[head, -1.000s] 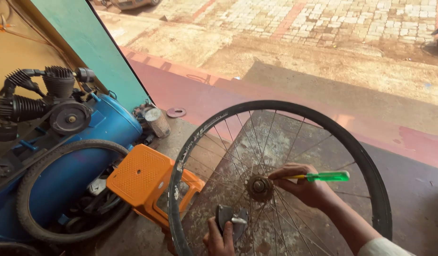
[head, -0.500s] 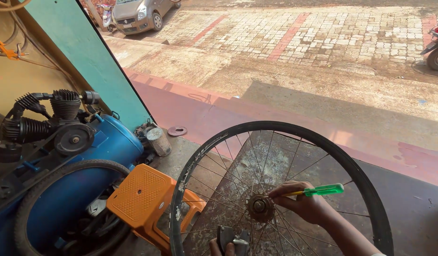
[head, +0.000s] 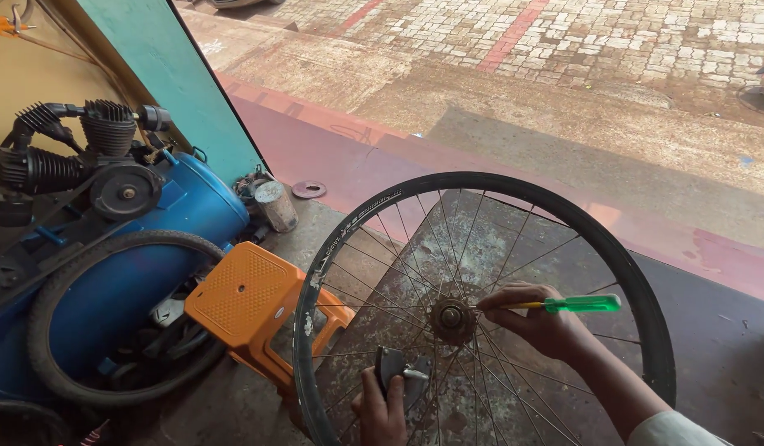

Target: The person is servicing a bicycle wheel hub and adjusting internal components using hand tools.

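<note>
A blue compressor (head: pixel 134 272) lay at the left with a loose tyre (head: pixel 47 330) leaning on it, and an orange stool (head: pixel 241 301) sat just beside them on the concrete floor (head: pixel 332 239).

The wheel (head: pixel 398 198) stood tilted in front of the person, its lower rim near the stool. It looked light and stiff at the rim, but the thin spokes (head: pixel 398 272) would likely bend or pinch if gripped; the rim or the hub (head: pixel 452 318) seemed the safer holds. The hub appeared rusty and greasy, so probably slippery.

The right hand (head: pixel 539 326) was closed round a screwdriver (head: pixel 576 304) with a green handle, its shaft pointing at the hub. The hard handle should have given a firm hold.

The left hand (head: pixel 382 413) was curled shut on a small dark metal tool (head: pixel 394 367) just below the hub, between the spokes. What kind of tool it was could not be told.

A small tin (head: pixel 276 205) and a metal ring (head: pixel 309 189) lay on the floor behind the stool.
</note>
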